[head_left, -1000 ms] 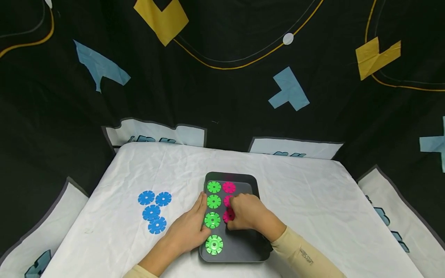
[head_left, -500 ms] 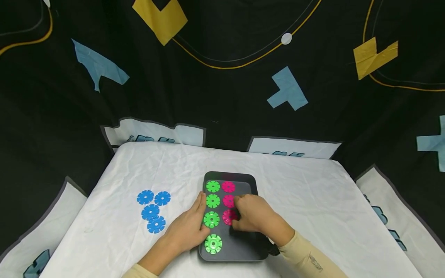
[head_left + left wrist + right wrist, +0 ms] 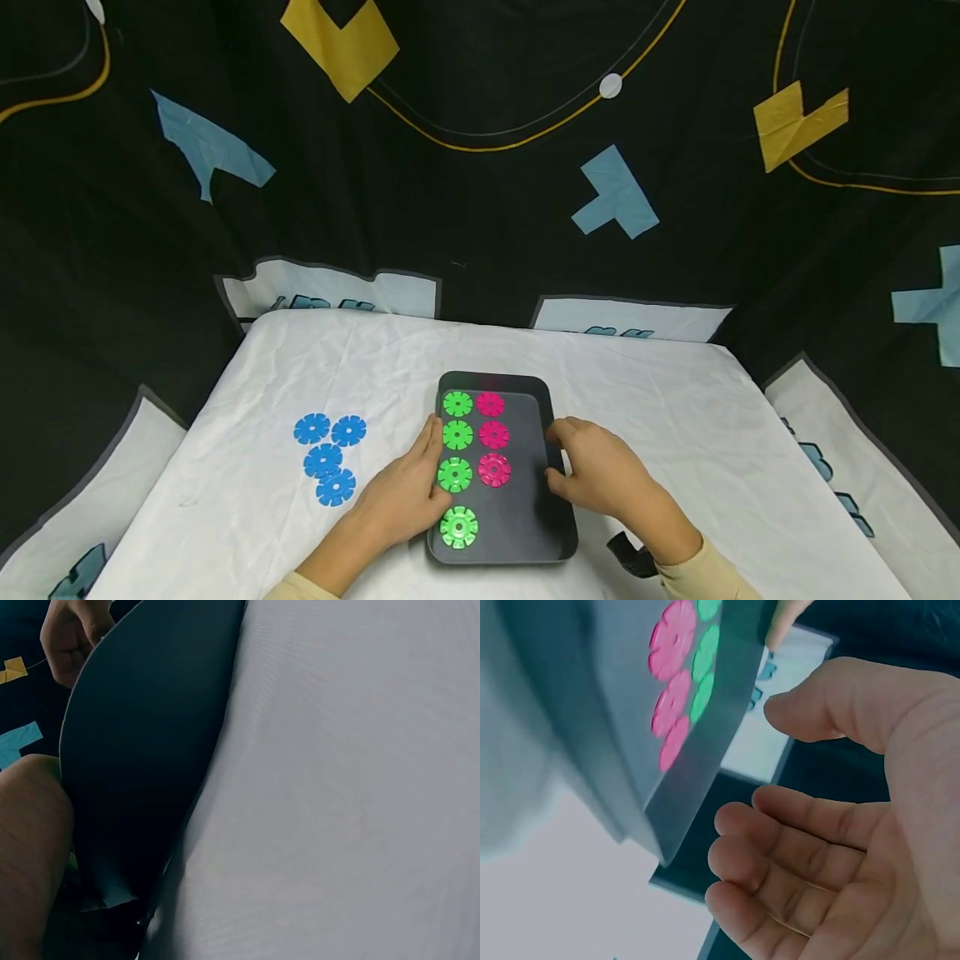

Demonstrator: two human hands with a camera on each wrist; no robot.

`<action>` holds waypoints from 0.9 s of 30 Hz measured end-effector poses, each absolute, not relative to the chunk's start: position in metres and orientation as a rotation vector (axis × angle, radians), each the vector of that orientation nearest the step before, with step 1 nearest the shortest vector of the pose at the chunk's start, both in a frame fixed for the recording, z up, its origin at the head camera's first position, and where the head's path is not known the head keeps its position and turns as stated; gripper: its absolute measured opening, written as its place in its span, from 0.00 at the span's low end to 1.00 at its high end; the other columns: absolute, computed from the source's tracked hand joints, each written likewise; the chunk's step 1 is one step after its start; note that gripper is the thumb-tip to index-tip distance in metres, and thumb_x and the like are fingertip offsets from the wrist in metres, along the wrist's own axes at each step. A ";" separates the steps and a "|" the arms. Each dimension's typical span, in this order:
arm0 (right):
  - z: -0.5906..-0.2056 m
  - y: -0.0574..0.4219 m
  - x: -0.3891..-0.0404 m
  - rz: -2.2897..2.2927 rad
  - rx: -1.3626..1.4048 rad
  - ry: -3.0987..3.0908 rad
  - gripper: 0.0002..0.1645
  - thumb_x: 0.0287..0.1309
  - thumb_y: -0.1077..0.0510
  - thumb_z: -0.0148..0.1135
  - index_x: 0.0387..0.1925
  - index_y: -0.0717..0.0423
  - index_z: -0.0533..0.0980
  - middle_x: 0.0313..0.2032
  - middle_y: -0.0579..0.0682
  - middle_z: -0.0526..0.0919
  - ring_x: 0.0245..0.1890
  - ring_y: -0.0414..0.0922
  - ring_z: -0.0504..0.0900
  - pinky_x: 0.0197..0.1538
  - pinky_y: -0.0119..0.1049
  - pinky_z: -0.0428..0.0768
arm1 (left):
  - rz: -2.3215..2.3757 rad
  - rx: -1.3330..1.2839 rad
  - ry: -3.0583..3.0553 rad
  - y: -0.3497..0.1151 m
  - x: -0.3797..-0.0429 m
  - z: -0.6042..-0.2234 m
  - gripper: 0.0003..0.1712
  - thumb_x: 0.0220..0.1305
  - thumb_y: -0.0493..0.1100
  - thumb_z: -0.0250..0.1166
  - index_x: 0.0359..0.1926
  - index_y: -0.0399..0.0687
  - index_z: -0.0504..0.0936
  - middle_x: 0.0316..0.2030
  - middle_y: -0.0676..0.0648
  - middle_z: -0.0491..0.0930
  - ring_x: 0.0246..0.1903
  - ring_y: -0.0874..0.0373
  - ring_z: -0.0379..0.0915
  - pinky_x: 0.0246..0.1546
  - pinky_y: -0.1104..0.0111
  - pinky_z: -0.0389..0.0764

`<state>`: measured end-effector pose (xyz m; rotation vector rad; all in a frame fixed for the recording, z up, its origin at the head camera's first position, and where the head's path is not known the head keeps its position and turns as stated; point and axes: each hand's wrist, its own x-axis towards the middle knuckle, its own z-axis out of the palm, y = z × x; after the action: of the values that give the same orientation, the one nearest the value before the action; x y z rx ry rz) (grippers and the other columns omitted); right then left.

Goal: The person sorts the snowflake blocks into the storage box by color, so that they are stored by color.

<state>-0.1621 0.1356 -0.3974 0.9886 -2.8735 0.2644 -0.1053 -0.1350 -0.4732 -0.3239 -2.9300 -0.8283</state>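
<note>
A dark rectangular tray [image 3: 525, 529] lies on the white cloth, holding several green notched discs [image 3: 454, 475] in a column at its left and three pink notched discs [image 3: 494, 470] beside them. My left hand [image 3: 401, 492] rests at the tray's left rim, fingers straight along it and thumb over the edge. The left wrist view shows the tray's outer wall [image 3: 142, 735] close up, but not the fingertips. My right hand [image 3: 611, 471] is just by the right rim, fingers loosely bent. Its palm [image 3: 900, 877] and fingers hold nothing in the right wrist view.
Several blue notched discs [image 3: 322, 460] lie on the cloth to the left of the tray, some touching. A black strap [image 3: 632, 557] shows beneath my right wrist. A black curtain [image 3: 487, 225] with coloured tape shapes hangs behind the table.
My right hand has drawn back to the right from the pink discs to the tray's right rim, uncovering all three. The left hand and the discs stay in place.
</note>
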 end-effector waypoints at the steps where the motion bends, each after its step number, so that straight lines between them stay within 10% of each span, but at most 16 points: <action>1: -0.397 0.140 -0.161 0.271 0.970 -2.866 0.21 0.44 0.51 0.70 0.42 0.52 0.78 0.34 0.41 0.80 0.33 0.38 0.78 0.34 0.36 0.76 | -0.830 -0.325 -2.931 -0.135 -0.106 -0.473 0.53 0.47 0.43 0.59 0.74 0.32 0.49 0.74 0.36 0.46 0.49 0.58 0.71 0.26 0.72 0.69; 27: -0.408 0.242 -0.112 0.469 0.433 -3.035 0.17 0.44 0.57 0.67 0.41 0.51 0.77 0.38 0.42 0.78 0.31 0.38 0.71 0.33 0.36 0.74 | -0.867 -0.301 -2.966 -0.136 -0.106 -0.474 0.54 0.49 0.43 0.59 0.76 0.36 0.46 0.75 0.39 0.44 0.46 0.58 0.70 0.29 0.71 0.70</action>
<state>-0.1125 0.2420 -0.4078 0.4330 -3.0354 0.4689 -0.1063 -0.1363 -0.4737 -0.3006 -2.9661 -0.8668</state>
